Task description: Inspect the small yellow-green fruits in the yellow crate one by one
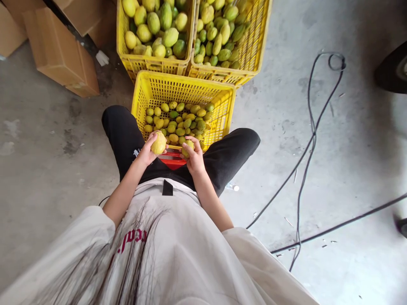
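My left hand [147, 153] is closed around a large yellow lemon [158, 142], its thumb lying along the near side. In my right hand [196, 158] is a smaller yellow-green lemon [188, 149], with the fingers curled over its top. Both hands are above the near rim of a yellow plastic crate [226, 111], between my knees. Small yellow and green lemons [187, 123] lie across the bottom of that crate. Part of a red plastic object [173, 161] shows beneath my hands; its kind I cannot make out.
Two yellow crates stand behind the near one: the left crate [152, 63] and the right crate [262, 38], both full of lemons. Cardboard boxes [54, 51] sit at the upper left. Black cable [313, 131] runs over the concrete floor to my right, near a small bottle [234, 187].
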`<state>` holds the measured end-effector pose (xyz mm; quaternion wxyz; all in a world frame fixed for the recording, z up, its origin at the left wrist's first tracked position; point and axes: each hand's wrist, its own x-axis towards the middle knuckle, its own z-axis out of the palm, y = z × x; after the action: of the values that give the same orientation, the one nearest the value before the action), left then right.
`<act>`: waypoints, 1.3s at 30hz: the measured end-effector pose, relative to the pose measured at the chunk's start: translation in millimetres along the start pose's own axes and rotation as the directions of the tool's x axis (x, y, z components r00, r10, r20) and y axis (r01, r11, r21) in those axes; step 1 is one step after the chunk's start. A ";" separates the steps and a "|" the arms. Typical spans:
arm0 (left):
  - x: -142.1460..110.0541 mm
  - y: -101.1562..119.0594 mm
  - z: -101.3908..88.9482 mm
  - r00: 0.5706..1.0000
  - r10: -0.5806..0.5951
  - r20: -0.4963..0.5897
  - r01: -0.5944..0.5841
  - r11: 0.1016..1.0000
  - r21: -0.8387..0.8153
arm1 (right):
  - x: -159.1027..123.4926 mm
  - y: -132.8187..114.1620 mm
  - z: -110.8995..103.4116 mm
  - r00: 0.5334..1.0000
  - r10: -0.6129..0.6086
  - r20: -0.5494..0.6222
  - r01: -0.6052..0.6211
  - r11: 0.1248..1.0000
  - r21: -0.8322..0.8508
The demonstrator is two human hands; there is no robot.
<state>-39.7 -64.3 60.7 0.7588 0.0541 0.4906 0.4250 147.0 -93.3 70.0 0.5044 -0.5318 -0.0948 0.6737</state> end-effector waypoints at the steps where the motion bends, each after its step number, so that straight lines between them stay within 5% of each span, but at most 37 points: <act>1: 0.2 -0.4 -0.1 1.000 0.004 0.007 -0.004 1.000 0.008 | -0.9 1.7 0.0 1.000 -0.015 -0.008 0.015 0.999 -0.030; 5: -0.6 0.7 0.2 1.000 -0.003 0.007 0.003 1.000 0.005 | 1.6 6.2 -3.0 0.998 -0.045 -0.041 0.041 0.996 -0.074; 9: -2.4 5.5 1.4 0.999 -0.036 -0.008 0.035 0.997 -0.065 | 9.0 4.6 -4.8 0.996 0.006 -0.092 -0.001 0.998 0.055; 16: -4.7 8.6 2.6 0.999 0.008 -0.037 -0.012 0.991 -0.133 | 4.5 -5.0 1.3 0.996 0.074 0.041 -0.082 0.971 0.227; 21: -2.9 4.5 1.6 0.998 -0.019 -0.053 0.013 0.995 -0.103 | 4.1 -7.0 -2.6 0.989 0.144 0.020 -0.144 0.952 0.269; 30: -0.4 1.0 0.3 0.999 -0.033 -0.036 0.030 0.997 -0.067 | 6.2 10.7 -8.9 0.997 -0.037 -0.063 0.036 0.999 -0.008; 39: -4.3 5.5 6.0 0.998 -0.041 -0.041 0.036 0.993 -0.113 | 5.6 0.8 -4.6 0.983 -0.107 -0.149 0.112 0.993 0.025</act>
<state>-38.9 -61.9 69.6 0.7580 -0.0075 0.4832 0.4381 150.7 -91.2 64.1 0.5549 -0.5656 -0.0753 0.6054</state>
